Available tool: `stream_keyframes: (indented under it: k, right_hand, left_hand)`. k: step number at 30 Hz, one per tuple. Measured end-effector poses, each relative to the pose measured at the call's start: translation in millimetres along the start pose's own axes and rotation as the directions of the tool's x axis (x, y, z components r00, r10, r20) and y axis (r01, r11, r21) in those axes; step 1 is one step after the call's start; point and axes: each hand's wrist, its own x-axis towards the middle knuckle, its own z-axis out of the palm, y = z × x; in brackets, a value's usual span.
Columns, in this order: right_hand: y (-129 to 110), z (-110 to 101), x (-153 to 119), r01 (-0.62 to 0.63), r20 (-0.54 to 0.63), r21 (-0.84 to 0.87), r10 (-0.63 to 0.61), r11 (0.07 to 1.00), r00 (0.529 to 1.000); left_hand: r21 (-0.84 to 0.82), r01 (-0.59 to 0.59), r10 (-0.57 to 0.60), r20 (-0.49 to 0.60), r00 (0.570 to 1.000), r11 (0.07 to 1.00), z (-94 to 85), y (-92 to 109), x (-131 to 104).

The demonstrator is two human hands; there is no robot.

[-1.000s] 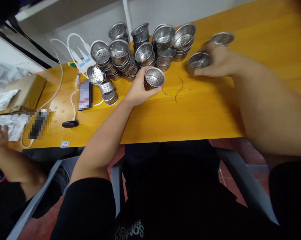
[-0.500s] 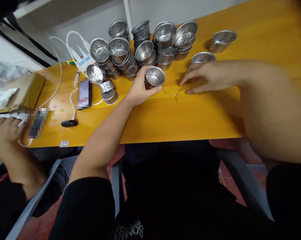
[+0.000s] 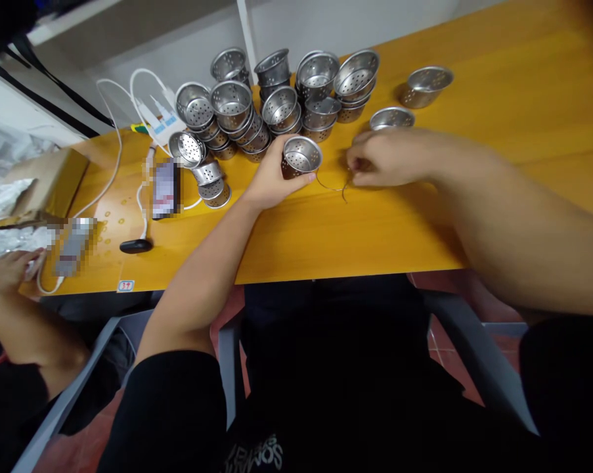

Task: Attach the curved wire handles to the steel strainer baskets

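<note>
A perforated metal cup [image 3: 302, 156] is gripped in my left hand [image 3: 270, 176], its open mouth facing up. To the right, my right hand [image 3: 382, 157] is closed, thumb and fingers pinched together at one end of a thin curved wire [image 3: 331, 189]. That wire lies between the two hands, its left end close to the held cup. Just behind my right hand stands another cup [image 3: 392, 118], partly hidden by it. One more cup [image 3: 427, 87] is farther back on the right.
Several stacks of metal cups [image 3: 231, 105] stand behind my left hand. Left of them are a phone [image 3: 165, 189], white cables, a power strip [image 3: 168, 125] and a black object [image 3: 136, 246]. A neighbour's hand [image 3: 10, 270] is near a cardboard box [image 3: 54, 180].
My right hand has moved slightly left and its fingers have closed on the wire. My left hand still holds the cup. The neighbour's hand at the left has shifted lower.
</note>
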Motion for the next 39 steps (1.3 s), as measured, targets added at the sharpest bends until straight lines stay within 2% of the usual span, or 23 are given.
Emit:
stream_keyframes:
  k: [2, 5, 7, 9, 13, 19, 24, 29, 34, 39]
  right_hand:
    - [-1, -5, -5, -0.03, -0.133, 0.065, 0.039, 0.997, 0.99]
    - [-2, -10, -14, -0.098, -0.323, 0.257, 0.181, 0.961, 0.929]
    - [-3, -10, -17, -0.056, -0.41, 0.414, 0.241, 0.909, 0.88]
    - [-2, -6, -15, 0.027, -0.445, 0.551, 0.267, 0.834, 0.855]
    - [-3, 4, -6, 0.141, -0.462, 0.673, 0.264, 0.726, 0.847]
    - [-26, 11, -1, 0.206, -0.455, 0.683, 0.187, 0.701, 0.87]
    - [-47, 9, 2, 0.146, -0.414, 0.631, 0.171, 0.762, 0.894]
    - [-53, 9, 6, 0.055, -0.402, 0.582, 0.229, 0.811, 0.886]
    - [-54, 11, 8, 0.018, -0.379, 0.601, 0.265, 0.799, 0.887]
    - [-53, 16, 10, 0.039, -0.38, 0.644, 0.275, 0.764, 0.883]
  left_hand:
    - [-0.003, -0.006, 0.006, 0.006, 1.0, 1.0, -0.2, 0, 0]
    - [-0.003, -0.01, 0.01, 0.012, 1.0, 1.0, 0.7, -1, 0]
    - [0.001, -0.014, 0.014, 0.014, 1.0, 1.0, 1.9, -2, 0]
    - [-0.004, -0.017, 0.017, 0.016, 1.0, 1.0, 3.0, 0, 0]
    - [-0.071, -0.021, 0.021, 0.01, 1.0, 0.997, 4.9, 4, 0]
    - [-0.111, -0.014, 0.015, 0.007, 1.0, 0.994, 8.0, 9, 0]
    - [-0.08, 0.0, 0.004, 0.042, 0.999, 0.997, 8.4, 21, 0]
    - [-0.042, -0.027, 0.03, 0.066, 0.997, 0.999, 9.7, 25, 0]
    - [-0.044, -0.016, 0.019, 0.083, 0.996, 0.999, 9.4, 26, 0]
    - [-0.052, -0.009, 0.013, 0.082, 0.997, 0.999, 8.8, 28, 1]
